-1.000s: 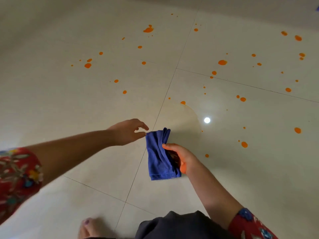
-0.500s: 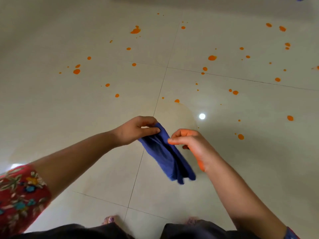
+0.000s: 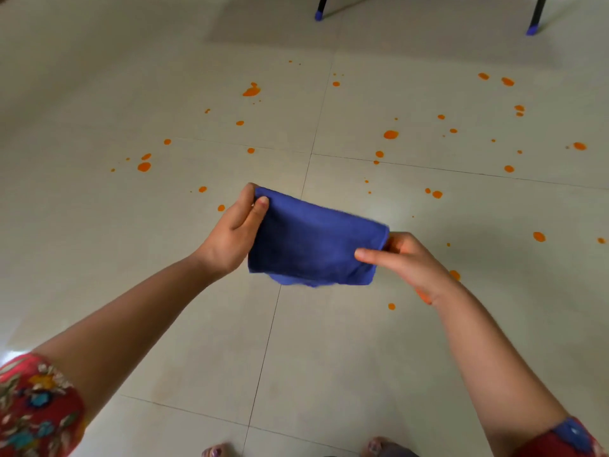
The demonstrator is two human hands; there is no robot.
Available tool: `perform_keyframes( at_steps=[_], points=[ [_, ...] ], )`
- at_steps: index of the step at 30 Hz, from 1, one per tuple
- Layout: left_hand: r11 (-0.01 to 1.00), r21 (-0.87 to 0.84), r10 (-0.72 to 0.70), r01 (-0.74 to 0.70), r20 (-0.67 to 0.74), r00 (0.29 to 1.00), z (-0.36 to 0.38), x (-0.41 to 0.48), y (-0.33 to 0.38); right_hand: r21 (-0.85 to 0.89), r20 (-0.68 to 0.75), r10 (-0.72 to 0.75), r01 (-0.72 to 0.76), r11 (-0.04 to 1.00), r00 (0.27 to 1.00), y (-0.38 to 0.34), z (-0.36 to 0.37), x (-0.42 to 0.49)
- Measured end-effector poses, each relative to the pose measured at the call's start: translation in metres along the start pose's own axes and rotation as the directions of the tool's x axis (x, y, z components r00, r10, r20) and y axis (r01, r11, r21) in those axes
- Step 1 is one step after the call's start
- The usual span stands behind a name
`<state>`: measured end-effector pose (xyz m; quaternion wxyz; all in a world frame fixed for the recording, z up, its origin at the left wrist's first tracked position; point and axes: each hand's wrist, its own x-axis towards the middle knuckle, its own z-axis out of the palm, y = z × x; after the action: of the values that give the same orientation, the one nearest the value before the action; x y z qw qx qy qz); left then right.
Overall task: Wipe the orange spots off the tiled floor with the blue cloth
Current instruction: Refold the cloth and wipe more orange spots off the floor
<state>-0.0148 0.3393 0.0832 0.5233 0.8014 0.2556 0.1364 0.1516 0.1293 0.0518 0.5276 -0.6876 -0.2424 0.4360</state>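
A folded blue cloth [image 3: 311, 242] is stretched in the air between both hands, above the pale tiled floor [image 3: 164, 291]. My left hand [image 3: 235, 230] pinches its left edge, thumb on top. My right hand [image 3: 407, 258] grips its right edge; orange stain marks the heel of that palm. Several orange spots lie scattered over the tiles, such as a large spot [image 3: 391, 134] beyond the cloth, a spot [image 3: 144, 166] to the left and a small spot [image 3: 391, 306] near my right wrist.
Two dark chair legs with blue caps stand at the far edge, one leg [image 3: 319, 13] in the middle and another leg [image 3: 533, 26] at the right. My toes [image 3: 379, 448] show at the bottom edge. Grout lines cross under the cloth.
The cloth hung from my right hand; my left hand took its other edge, and both hands have pulled it out flat between them. The view tilted up, showing the chair legs.
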Motion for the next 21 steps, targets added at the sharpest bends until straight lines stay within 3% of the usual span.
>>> perform_keyframes(
  at_steps=[3,5,7,9,12,14,16,18,21],
  points=[
    [0.98,-0.118,-0.163,0.157,-0.046,0.985,0.002,0.01,-0.002,0.413,0.035,0.019,-0.032,0.91,0.999,-0.005,0.005,0.003],
    [0.857,-0.357,-0.387,0.372,0.031,0.921,0.004,0.015,-0.007,0.58,0.082,0.102,-0.131,0.804,0.991,0.004,0.015,0.006],
    [0.723,-0.343,-0.577,0.599,0.178,0.797,0.009,0.012,-0.024,0.557,0.08,0.23,-0.234,0.796,0.97,0.028,0.032,0.006],
    [0.707,-0.192,-0.64,0.681,0.238,0.731,0.019,-0.003,-0.042,0.46,-0.053,0.372,-0.308,0.833,0.927,0.052,0.047,0.006],
    [0.729,-0.158,-0.609,0.666,0.295,0.736,0.036,-0.021,-0.058,0.317,-0.16,0.475,-0.41,0.855,0.866,0.075,0.061,0.007],
    [0.738,-0.137,-0.593,0.661,0.334,0.732,0.042,-0.027,-0.057,0.191,-0.234,0.466,-0.429,0.883,0.854,0.08,0.063,0.006],
    [0.794,0.012,-0.575,0.608,0.344,0.743,0.045,-0.028,-0.057,0.065,-0.344,0.392,-0.395,0.916,0.853,0.082,0.06,0.003],
    [0.853,0.23,-0.521,0.469,0.316,0.793,0.048,-0.03,-0.057,-0.096,-0.359,0.276,-0.329,0.939,0.892,0.075,0.051,-0.005],
    [0.866,0.462,-0.329,0.193,0.235,0.915,0.047,-0.028,-0.053,-0.168,-0.22,0.222,-0.261,0.951,0.95,0.056,0.041,-0.02]
  ],
)
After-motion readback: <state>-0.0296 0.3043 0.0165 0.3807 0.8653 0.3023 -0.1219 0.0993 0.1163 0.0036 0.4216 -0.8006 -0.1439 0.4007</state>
